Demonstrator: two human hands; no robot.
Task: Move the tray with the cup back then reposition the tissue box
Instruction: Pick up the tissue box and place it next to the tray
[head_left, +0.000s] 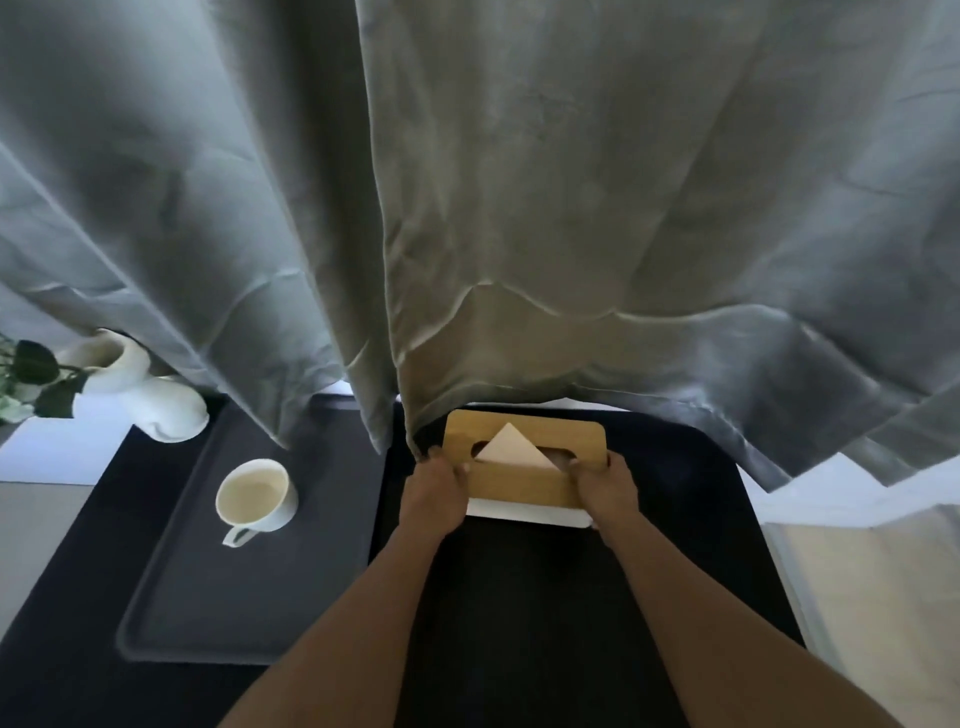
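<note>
The tissue box (524, 486), white with a wooden lid and a folded tissue poking out of its slot, sits on the dark table at centre right, close under the curtain hem. My left hand (435, 491) grips its left end and my right hand (607, 486) grips its right end. To the left lies the dark grey tray (171, 613), and a white cup (257, 500) stands on the tray's far part with its handle pointing toward me.
A grey curtain (467, 208) hangs over the back of the table, its hem touching the tray's far edge and the tissue box. A white vase (150, 395) with green leaves stands at the back left. The dark table surface (545, 623) ends at the right, with pale floor beyond.
</note>
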